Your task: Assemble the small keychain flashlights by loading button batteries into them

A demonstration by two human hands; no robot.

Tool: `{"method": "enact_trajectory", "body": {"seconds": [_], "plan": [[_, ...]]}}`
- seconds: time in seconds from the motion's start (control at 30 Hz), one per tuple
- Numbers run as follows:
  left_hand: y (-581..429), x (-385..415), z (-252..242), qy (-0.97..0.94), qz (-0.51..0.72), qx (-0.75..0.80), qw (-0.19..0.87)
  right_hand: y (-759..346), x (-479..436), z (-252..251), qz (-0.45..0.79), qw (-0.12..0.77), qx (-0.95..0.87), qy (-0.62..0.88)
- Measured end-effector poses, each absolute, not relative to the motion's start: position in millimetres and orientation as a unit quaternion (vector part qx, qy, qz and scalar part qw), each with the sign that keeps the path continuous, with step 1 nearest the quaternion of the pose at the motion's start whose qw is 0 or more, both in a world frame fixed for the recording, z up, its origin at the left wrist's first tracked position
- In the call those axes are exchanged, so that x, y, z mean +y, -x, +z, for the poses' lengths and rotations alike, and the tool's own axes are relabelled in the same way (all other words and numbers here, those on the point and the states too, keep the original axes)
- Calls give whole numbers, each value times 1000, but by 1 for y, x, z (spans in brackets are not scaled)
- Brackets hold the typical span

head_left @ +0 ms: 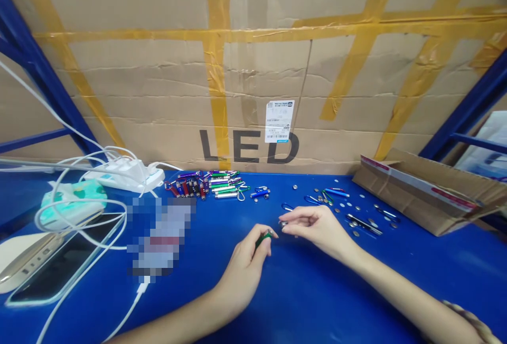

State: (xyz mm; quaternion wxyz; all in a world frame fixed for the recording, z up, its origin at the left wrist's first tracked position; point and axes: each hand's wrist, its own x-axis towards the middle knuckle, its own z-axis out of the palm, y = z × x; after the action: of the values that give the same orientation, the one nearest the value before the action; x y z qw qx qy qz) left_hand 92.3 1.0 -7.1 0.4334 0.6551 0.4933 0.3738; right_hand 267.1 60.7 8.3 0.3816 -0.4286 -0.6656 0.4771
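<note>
My left hand (247, 259) is closed around a small green flashlight (263, 237), its end poking out between thumb and fingers. Just to the right, my right hand (312, 226) pinches a small silvery button cell (282, 224) between thumb and fingertips. A narrow gap lies between the two hands. Behind the right hand, a dark carabiner clip (287, 207) shows in part. Several loose button cells (356, 233) lie scattered to the right, among a blue mini flashlight (336, 192) and a dark one (364, 224).
Several mini flashlights in red, purple, green and silver (227, 188) are piled at the back. On the left are a power strip (127, 174), looped white cables, a tissue pack (73, 201) and a phone (65, 262). An open cardboard tray (420, 196) stands right, before a large taped carton (158, 95).
</note>
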Motion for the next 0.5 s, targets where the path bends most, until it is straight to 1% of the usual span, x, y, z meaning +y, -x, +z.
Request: {"method": "enact_trajectory", "body": {"seconds": [0.1, 0.2, 0.33, 0.5], "plan": [[-93, 2, -7, -657, 371, 490, 436, -266, 59, 7, 523, 371, -638, 427], [-93, 3, -7, -661, 368, 491, 432, -265, 55, 8, 522, 374, -649, 409], [-94, 2, -5, -680, 368, 486, 408, -266, 47, 14, 434, 393, -731, 352], [-93, 2, -7, -705, 379, 474, 367, -265, 39, 21, 307, 377, -813, 319]]}}
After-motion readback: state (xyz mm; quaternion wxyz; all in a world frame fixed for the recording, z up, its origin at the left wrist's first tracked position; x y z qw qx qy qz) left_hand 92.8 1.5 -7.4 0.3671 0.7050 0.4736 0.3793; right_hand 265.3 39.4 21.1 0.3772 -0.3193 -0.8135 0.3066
